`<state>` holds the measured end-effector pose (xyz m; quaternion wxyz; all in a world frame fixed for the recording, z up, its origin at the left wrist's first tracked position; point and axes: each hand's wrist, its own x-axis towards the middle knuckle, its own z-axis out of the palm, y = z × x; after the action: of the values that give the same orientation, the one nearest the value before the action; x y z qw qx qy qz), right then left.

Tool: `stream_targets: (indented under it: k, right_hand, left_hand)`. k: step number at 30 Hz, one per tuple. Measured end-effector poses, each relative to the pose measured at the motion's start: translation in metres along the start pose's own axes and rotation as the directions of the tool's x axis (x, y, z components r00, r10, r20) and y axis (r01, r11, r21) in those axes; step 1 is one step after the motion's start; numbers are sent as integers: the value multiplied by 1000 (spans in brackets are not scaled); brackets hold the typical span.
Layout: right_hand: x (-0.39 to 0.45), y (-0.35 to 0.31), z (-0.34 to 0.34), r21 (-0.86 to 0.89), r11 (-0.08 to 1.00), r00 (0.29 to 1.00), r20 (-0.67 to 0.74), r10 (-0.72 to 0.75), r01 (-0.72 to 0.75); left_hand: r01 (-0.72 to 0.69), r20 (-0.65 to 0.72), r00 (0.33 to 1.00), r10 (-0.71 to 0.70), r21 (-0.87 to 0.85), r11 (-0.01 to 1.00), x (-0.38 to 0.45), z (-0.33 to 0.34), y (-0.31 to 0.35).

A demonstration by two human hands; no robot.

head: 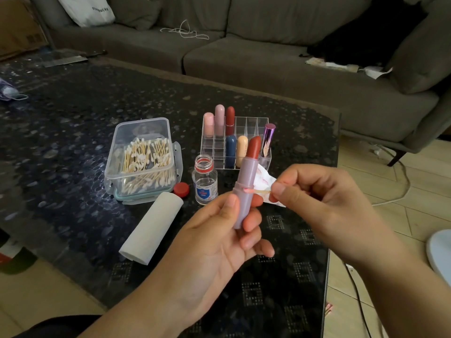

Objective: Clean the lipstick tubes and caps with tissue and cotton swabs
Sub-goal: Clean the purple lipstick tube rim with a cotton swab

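Observation:
My left hand (219, 230) grips an uncapped lilac lipstick tube (245, 191) upright, its red bullet raised at the top. My right hand (314, 198) pinches a cotton swab (256, 191) by its wooden stick. The swab's pink-stained tip touches the groove around the tube's middle. A stained tissue (264, 184) lies on the table behind the tube. A tissue roll (152, 226) lies to the left.
A clear box of cotton swabs (144, 159), an open small bottle (204, 182) with its red cap (181, 189) beside it, and a clear organizer (253, 125) holding several lipsticks stand on the dark table (61, 132). A grey sofa is behind.

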<state>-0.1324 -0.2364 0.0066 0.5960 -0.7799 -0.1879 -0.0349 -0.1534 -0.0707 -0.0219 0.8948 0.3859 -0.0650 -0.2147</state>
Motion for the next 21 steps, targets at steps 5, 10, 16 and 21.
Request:
stream_targets:
  k: [5,10,16,21]
  right_hand:
    - [0,-1,0,9,1000,1000,-10,-3,4]
    - [0,-6,7,25,999,1000,-11,-22,23]
    - [-1,-5,1,23,1000,999,-42,10,-9]
    - [0,-2,6,43,999,1000,-24,-2,3]
  left_hand:
    - [0,68,998,2,-35,999,1,-3,0]
    - [-11,-32,999,11,-6,1000,3,0,-3]
    - [-12,113,993,20,-75,997,3,-10,-2]
    - [-7,115,993,15,-65,998,2,-8,-6]
